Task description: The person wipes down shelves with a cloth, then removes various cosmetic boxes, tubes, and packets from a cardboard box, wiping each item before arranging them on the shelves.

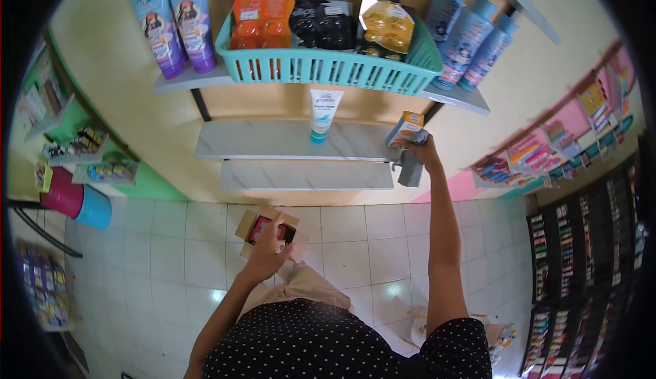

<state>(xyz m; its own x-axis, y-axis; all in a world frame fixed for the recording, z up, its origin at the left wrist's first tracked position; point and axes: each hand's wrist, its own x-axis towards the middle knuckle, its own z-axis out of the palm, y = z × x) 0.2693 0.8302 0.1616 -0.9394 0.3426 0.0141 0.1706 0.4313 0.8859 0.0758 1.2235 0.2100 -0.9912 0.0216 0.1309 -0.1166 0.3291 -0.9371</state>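
Here, the right hand (424, 151) clamps a grey cloth (410, 170), bunched seemingly so that hand can also steady the orange box (408, 125) at the shelf's (260, 140) end, while the left hand (267, 254), fingers apart, hangs above the open carton (244, 225).

Reads "FACIAL FOAM" in small letters across the white tube (324, 114), set cap down on the shelf (246, 136). Just above, carries a larger brand word, looking like "pigeon" but a little blurred. Spells "ellips" in pale letters on the black packet (321, 29) in the basket (328, 68). Bears a white sticker there too, with print too small to make out, and another such on the orange packet (263, 22). Shows lettering on the purple tubes (195, 27) and blue bottles (467, 44), unreadable on both. Also has print on the box (408, 123) at the shelf's right end, too blurred to read.
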